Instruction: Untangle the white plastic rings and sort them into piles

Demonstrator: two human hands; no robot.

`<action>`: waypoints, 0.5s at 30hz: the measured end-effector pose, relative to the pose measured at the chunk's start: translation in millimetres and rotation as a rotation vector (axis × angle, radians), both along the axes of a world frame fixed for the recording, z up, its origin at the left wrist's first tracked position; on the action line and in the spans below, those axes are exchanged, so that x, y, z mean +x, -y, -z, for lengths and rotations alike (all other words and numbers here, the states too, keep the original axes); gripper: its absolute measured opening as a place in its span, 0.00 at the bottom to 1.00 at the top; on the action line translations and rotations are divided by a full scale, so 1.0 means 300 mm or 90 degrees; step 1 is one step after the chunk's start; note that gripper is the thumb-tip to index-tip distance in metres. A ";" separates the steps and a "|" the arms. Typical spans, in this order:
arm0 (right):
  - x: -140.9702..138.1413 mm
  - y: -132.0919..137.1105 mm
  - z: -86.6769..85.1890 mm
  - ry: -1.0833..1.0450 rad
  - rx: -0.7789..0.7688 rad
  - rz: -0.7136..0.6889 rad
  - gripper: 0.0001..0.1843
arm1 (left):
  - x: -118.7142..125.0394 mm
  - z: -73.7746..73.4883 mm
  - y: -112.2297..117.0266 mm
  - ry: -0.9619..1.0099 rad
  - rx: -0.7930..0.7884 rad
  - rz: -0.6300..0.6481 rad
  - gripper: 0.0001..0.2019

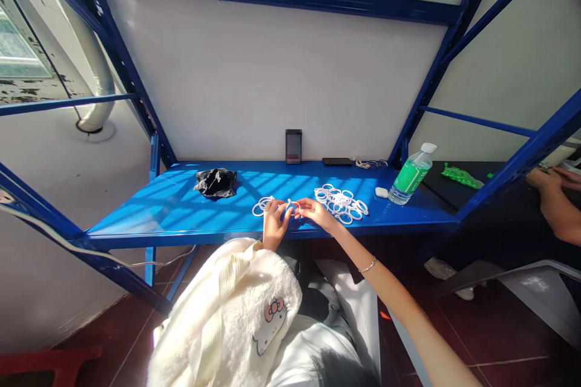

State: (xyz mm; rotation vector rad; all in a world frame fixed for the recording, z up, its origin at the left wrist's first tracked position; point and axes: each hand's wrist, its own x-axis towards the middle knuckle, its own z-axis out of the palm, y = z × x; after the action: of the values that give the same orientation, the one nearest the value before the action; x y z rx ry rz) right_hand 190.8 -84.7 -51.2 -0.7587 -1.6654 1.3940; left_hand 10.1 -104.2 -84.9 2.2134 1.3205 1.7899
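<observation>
Near the front edge of the blue shelf table, my left hand [274, 225] and my right hand [316, 213] meet around a small white ring [297, 205]. Thumb and fingers of each hand pinch it from opposite sides. Fingers cover part of its outline. Just left of my left hand lie a few joined or overlapping white rings [257, 208]; which of these I cannot tell. A loose pile of several white rings [341, 203] spreads on the table right of my right hand.
A crumpled black plastic bag [216, 182] lies at left. Toward the back are an upright phone [293, 146], a flat black phone [337, 161] and a cable [370, 164]. A green-labelled bottle [412, 174] and white case [381, 192] stand right. Another person's hands [551, 184] show far right.
</observation>
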 end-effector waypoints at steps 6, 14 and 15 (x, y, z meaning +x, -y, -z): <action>-0.002 0.011 0.009 0.000 -0.076 -0.046 0.14 | 0.032 -0.031 0.032 0.173 -0.173 0.158 0.17; 0.023 0.035 -0.033 -0.002 -0.092 -0.080 0.11 | 0.080 -0.074 0.055 0.385 -0.391 0.366 0.25; 0.019 0.037 -0.033 -0.003 -0.092 -0.080 0.13 | 0.080 -0.074 0.056 0.390 -0.406 0.374 0.26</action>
State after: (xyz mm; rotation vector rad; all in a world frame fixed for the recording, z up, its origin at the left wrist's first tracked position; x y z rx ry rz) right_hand 196.6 -95.7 -41.1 -0.7414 -1.6458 1.6158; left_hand 34.2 -121.0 -62.6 1.3524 0.8190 1.3787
